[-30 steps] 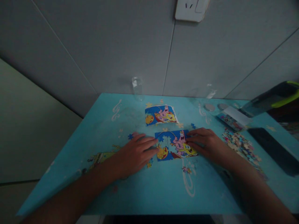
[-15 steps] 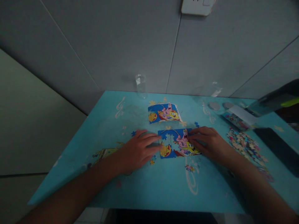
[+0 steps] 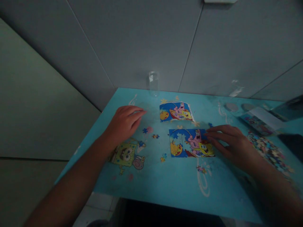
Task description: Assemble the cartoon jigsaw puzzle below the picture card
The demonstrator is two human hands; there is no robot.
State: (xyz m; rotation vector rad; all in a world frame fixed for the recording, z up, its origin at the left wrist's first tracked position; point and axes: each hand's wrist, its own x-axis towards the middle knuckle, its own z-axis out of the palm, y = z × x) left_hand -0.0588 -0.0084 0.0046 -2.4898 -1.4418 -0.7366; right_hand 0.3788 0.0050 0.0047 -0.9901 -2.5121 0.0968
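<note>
A small cartoon jigsaw (image 3: 190, 143), partly assembled with gaps at its upper left, lies on the light-blue table (image 3: 165, 179). My right hand (image 3: 230, 143) rests flat with its fingertips on the jigsaw's right edge. My left hand (image 3: 125, 121) hovers over the table to the far left of the jigsaw, fingers slightly curled and holding nothing. A few loose pieces (image 3: 148, 130) lie just right of the left hand. A printed reference picture (image 3: 176, 111) lies behind the jigsaw.
A clear plastic cup (image 3: 153, 82) stands at the table's back edge by the grey wall. A heap of loose pieces (image 3: 268, 149) and a puzzle box (image 3: 257, 119) lie at the right. Single pieces (image 3: 201, 169) sit in front of the jigsaw.
My left hand has lifted off the jigsaw's left edge and moved away to the back left. The view has shifted left. My right hand stays on the jigsaw.
</note>
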